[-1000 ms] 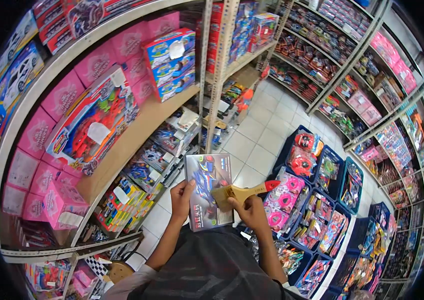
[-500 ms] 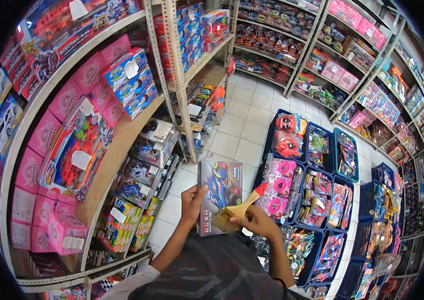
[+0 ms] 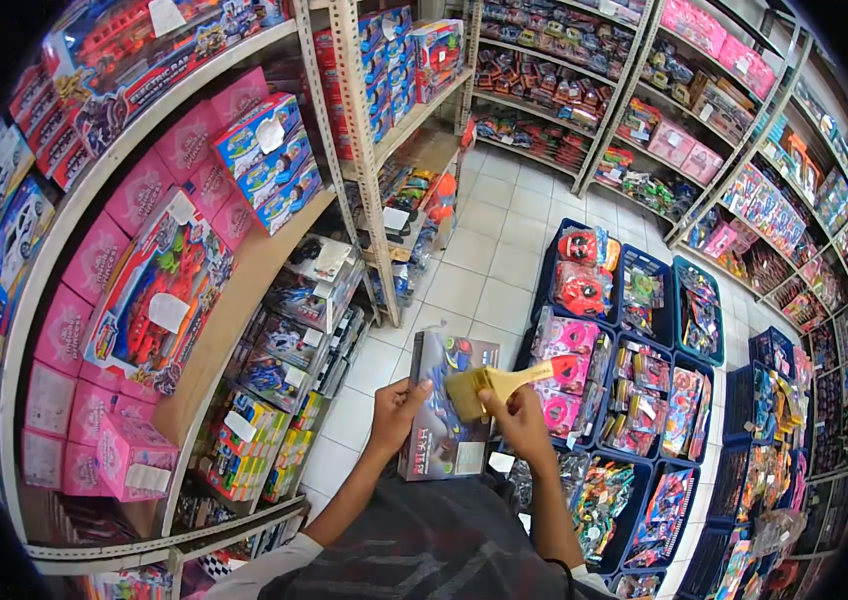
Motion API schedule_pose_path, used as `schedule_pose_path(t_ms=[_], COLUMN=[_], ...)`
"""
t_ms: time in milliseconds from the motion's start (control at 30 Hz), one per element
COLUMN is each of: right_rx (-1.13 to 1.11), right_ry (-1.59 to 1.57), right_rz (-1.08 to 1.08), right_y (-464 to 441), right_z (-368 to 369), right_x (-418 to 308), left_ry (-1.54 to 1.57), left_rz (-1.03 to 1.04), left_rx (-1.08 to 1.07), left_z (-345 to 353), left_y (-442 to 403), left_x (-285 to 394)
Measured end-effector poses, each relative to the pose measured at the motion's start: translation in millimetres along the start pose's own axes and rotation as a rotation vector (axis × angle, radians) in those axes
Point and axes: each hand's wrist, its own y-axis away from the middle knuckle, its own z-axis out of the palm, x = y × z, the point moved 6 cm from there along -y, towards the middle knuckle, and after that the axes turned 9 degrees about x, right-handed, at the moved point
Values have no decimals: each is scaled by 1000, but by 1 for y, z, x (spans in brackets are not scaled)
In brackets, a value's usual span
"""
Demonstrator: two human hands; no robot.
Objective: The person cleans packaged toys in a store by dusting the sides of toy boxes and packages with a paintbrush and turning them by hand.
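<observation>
A: Where is the box just now?

B: Low in the centre of the frame: a flat, dark grey rectangular box (image 3: 438,428) printed with a blue toy, tilted a little. It lies between the two hands.

A: And the left hand (image 3: 402,412)?

B: It grips the box by its left edge, thumb on the printed face, fingers curled behind where I can't make them out.

A: The right hand (image 3: 522,425)?

B: Just beside the box's right edge, pinching a broad, flat paintbrush (image 3: 502,386) with a pale wooden handle and a red end. The thumb is up near the bristles; the red end points to the right of the frame.

A: Do the bristles touch the box?

B: They cover part of its front — whether they press on it, I can't tell.

A: What is round about?

B: Glossy pink cardboard boxes (image 3: 66,330) fill a shelf at the left of the frame, with a large red-and-blue toy package (image 3: 134,335) leaning before them. Right of centre, dark blue plastic crates (image 3: 652,322) full of bagged toys stand on a white tiled floor (image 3: 467,262) — well below the hands.
</observation>
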Motion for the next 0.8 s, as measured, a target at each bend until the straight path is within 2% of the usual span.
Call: schedule_pose_path(t_ms=[33, 100, 133, 233, 267, 333, 367, 400, 467, 533, 600, 633, 667, 733, 800], right_rx=[-6, -262, -390, -315, -154, -53, -113, -121, -294, -278, 9, 49, 44, -252, -235], right_ry=[-2, 161, 174, 156, 115, 17, 201, 201, 60, 38, 3, 123, 127, 18, -14], right_rz=[-1, 50, 159, 52, -16, -42, -16, -16, 58, 62, -89, -46, -47, 68, 64], right_y=[-1, 3, 8, -9, -19, -26, -34, -35, -32, -37, -47, -51, -48, -36, -35], right_z=[1, 17, 21, 22, 16, 15, 15, 16, 29, 32, 21, 17, 18, 37, 39], right_x=[-5, -19, -34, -9, -1, -39, -35, -35, -42, -41, -37, -19, -23, -27, -2], left_ry=[-11, -12, -11, -26, -25, 16, 18, 36, 46, 40, 43, 43, 44, 29, 11], left_rz=[4, 25, 42, 14, 16, -2, -1, -2, -4, 17, 21, 28, 36, 33, 22], left_rx=[-9, 1, 6, 14, 22, 24, 32, 27, 24, -2, -4, -13, -21, -9, -4], left_z=[-1, -8, -11, -18, -17, -12, -12, -13, -17, -20, -21, -22, -22, -27, -30], left_y=[0, -3, -3, -1, 1, 8, 8, 9, 8, 5, 5, 5, 5, 2, 2], left_x=[0, -8, -11, -11, -5, 9, 9, 9, 6, 2, 6, 6, 5, 4, 2])
